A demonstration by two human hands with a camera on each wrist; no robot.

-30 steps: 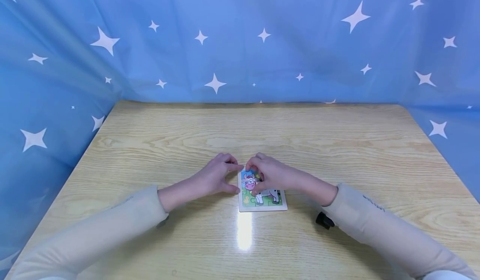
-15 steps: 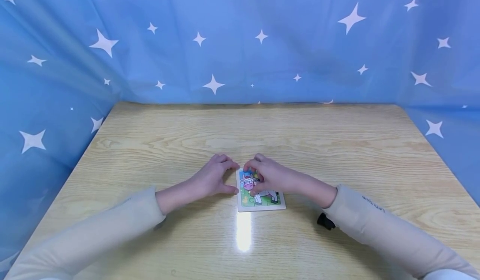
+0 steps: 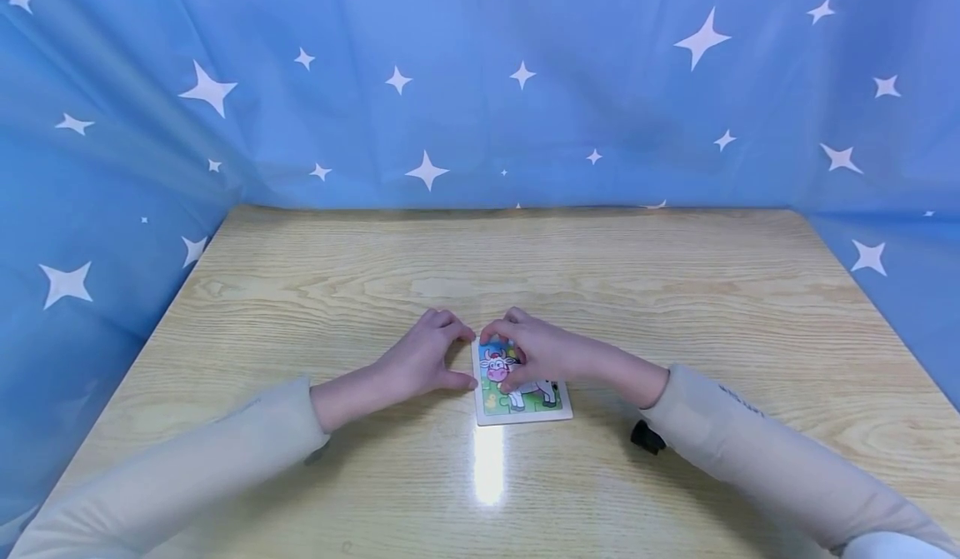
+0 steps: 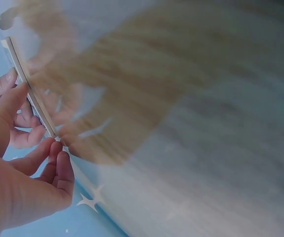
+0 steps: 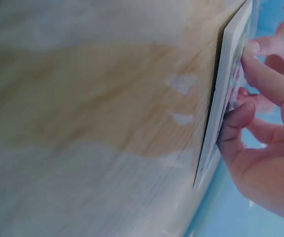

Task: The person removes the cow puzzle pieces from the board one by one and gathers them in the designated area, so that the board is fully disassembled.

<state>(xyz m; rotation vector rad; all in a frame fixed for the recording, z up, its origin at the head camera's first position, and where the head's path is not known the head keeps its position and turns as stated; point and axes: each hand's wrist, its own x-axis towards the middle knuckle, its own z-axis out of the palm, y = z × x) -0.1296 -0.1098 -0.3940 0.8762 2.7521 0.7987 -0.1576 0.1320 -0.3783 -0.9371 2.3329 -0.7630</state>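
1. The puzzle [image 3: 521, 398] is lying face up on the tabletop [image 3: 360, 267] in front of the person, its pale frame [image 3: 525, 419] surrounding a picture of a cow [image 3: 498, 366]
2. The left hand [image 3: 422, 357] is resting at the puzzle's left edge, thumb and forefinger standing wide apart, both tips touching that edge, the forefinger near the far corner
3. The right hand [image 3: 547, 349] is arching over the puzzle and covering its far right part; its thumb is resting by the cow's face, its forefinger near the far left corner, a gap showing between them; whether it is pinching a piece, I cannot tell
4. Pale sleeves [image 3: 780, 451] are covering both forearms, a small black object [image 3: 647, 436] showing beside the right cuff
5. A blue cloth [image 3: 480, 84] with white stars is hanging behind the tabletop
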